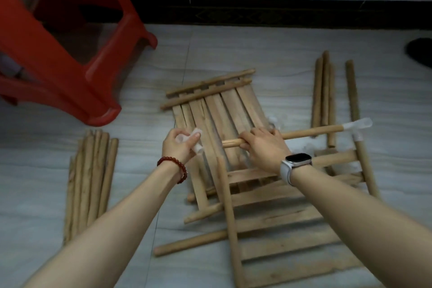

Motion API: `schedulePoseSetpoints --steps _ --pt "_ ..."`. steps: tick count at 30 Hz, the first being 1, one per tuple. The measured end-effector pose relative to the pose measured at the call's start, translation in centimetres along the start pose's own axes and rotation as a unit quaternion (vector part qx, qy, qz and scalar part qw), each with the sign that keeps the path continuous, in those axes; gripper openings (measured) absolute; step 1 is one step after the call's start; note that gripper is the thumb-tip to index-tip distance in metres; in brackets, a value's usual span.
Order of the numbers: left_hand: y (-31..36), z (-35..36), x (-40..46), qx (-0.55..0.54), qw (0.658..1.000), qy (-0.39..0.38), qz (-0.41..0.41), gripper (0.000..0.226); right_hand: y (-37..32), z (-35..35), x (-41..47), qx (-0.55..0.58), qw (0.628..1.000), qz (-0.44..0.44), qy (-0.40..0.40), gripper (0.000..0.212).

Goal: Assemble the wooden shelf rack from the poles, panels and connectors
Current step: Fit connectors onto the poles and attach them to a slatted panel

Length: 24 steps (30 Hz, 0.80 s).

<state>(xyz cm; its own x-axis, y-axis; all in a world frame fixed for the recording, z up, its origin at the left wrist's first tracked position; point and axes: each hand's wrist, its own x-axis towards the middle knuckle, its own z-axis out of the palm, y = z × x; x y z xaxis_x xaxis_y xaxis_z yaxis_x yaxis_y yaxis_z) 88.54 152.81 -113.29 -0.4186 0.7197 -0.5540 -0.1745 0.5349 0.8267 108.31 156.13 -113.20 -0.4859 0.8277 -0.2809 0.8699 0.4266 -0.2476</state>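
Observation:
My left hand [181, 145] grips a translucent white plastic connector [197, 140] just left of a wooden pole's free end. My right hand [261, 145] grips that horizontal pole [311, 133] near its left end. The pole's far right end sits in another white connector [357, 125], which joins a second pole [365, 166] running down the right side. Slatted wooden panels [219, 110] lie stacked on the floor under both hands. A nearer slatted panel [285, 229] lies below my right forearm.
A bundle of loose poles [91, 175] lies on the tiled floor at the left. Several more poles [323, 91] lie at the upper right. A red plastic stool [58, 54] stands at the upper left. A dark object [420, 51] sits at the right edge.

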Motion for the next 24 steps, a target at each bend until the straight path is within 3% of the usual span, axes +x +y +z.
schedulePoseSetpoints --steps 3,7,10,14,18,24 --pt "-1.1 0.8 0.9 -0.050 0.998 0.039 -0.022 0.028 0.5 1.2 0.0 0.016 1.000 0.004 0.009 0.026" --pt "-2.1 2.6 0.7 0.100 0.992 0.011 0.076 0.026 0.4 1.7 0.0 0.023 0.999 -0.002 0.025 0.025" --pt "-3.0 3.0 0.2 0.107 0.987 -0.039 0.114 0.026 0.4 1.9 -0.2 0.025 0.999 0.000 0.033 0.025" --pt "-3.8 2.8 -0.3 0.091 0.986 -0.098 0.103 0.031 0.7 2.1 -0.5 0.028 0.999 0.010 0.036 0.024" --pt "-3.9 2.8 -0.7 0.096 0.987 -0.103 0.077 0.038 0.5 2.1 -0.4 0.032 0.999 0.018 0.034 0.024" --pt "-3.2 2.2 -0.6 -0.001 0.996 -0.093 0.014 0.035 0.5 2.1 -0.5 0.035 0.999 0.017 0.032 0.023"
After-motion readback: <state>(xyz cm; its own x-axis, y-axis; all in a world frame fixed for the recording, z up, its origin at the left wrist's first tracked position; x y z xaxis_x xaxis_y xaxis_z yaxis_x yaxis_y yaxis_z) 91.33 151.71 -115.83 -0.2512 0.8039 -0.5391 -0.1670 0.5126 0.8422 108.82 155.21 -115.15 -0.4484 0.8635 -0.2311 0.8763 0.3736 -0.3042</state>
